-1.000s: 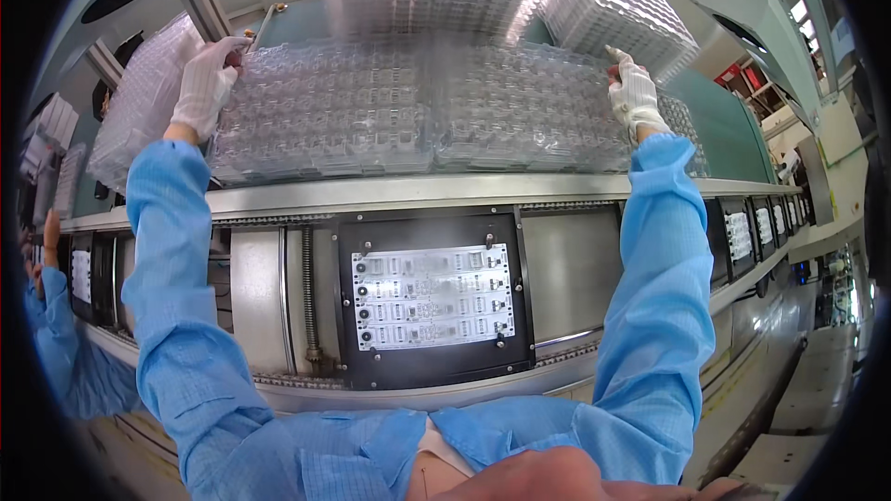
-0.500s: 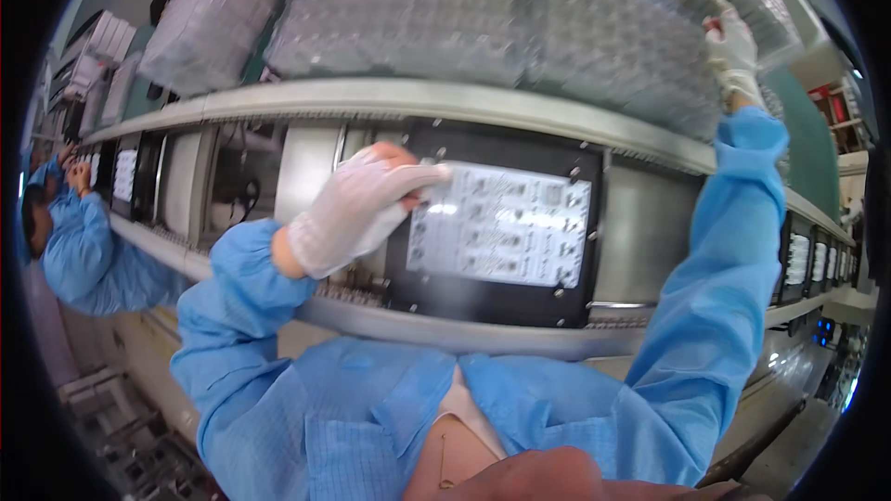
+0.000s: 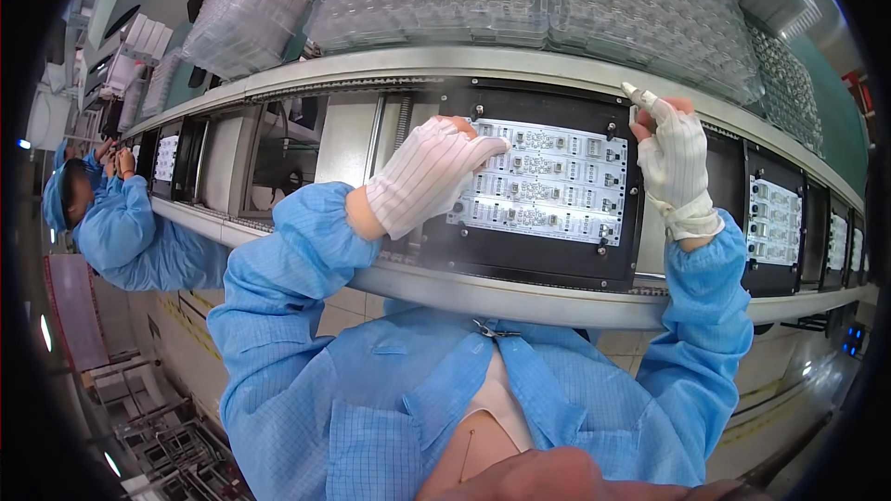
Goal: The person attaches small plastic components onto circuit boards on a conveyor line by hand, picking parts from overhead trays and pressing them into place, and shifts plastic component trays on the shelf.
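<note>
A white circuit board panel [image 3: 543, 206] with rows of small components lies in a black fixture [image 3: 529, 264] on the conveyor in front of me. My left hand [image 3: 419, 174], gloved in striped white with bare fingertips, rests over the panel's left side. Its fingers are curled together, and one tip touches the upper left part of the panel. Just right of the fixture hovers my right hand [image 3: 676, 162], gloved too, with a white cover on one finger. Those fingers are drawn together near the far rail; anything between them is too small to make out.
Clear plastic trays [image 3: 432, 0] stand stacked beyond the conveyor's far rail [image 3: 371, 65]. Another fixture with a white panel [image 3: 775, 223] sits farther right on the line. To the left, a co-worker in a blue sleeve [image 3: 153, 232] works at the same conveyor.
My right hand has come back from the clear trays at the far right to beside the fixture. My left hand stays at the panel's left side. The view has shifted.
</note>
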Available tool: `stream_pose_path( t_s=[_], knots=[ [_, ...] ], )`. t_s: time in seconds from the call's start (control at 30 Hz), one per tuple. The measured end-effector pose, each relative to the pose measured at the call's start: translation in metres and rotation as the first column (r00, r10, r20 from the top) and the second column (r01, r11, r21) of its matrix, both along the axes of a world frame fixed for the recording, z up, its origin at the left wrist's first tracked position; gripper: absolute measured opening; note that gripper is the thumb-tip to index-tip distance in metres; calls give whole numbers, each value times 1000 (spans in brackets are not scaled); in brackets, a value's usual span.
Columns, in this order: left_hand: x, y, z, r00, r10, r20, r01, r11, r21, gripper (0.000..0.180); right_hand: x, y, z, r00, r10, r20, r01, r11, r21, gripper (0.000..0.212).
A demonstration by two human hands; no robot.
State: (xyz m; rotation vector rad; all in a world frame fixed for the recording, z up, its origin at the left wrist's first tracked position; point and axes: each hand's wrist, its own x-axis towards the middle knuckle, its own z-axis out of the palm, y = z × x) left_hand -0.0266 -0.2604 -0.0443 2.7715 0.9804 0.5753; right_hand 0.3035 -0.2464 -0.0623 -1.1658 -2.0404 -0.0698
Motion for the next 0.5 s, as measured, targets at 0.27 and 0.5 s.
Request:
stream_pose_path(
  t_s=[0.27, 0.5],
  knots=[
    [8, 15, 0, 964, -77, -255, 100, 992, 76, 35, 11, -5, -29, 988, 4, -155, -19, 995, -98, 45],
    [1, 20, 3, 994, -53, -92, 37, 985, -168, 29, -1, -14, -20, 983, -13, -184, -19, 985, -173, 47]
  ],
)
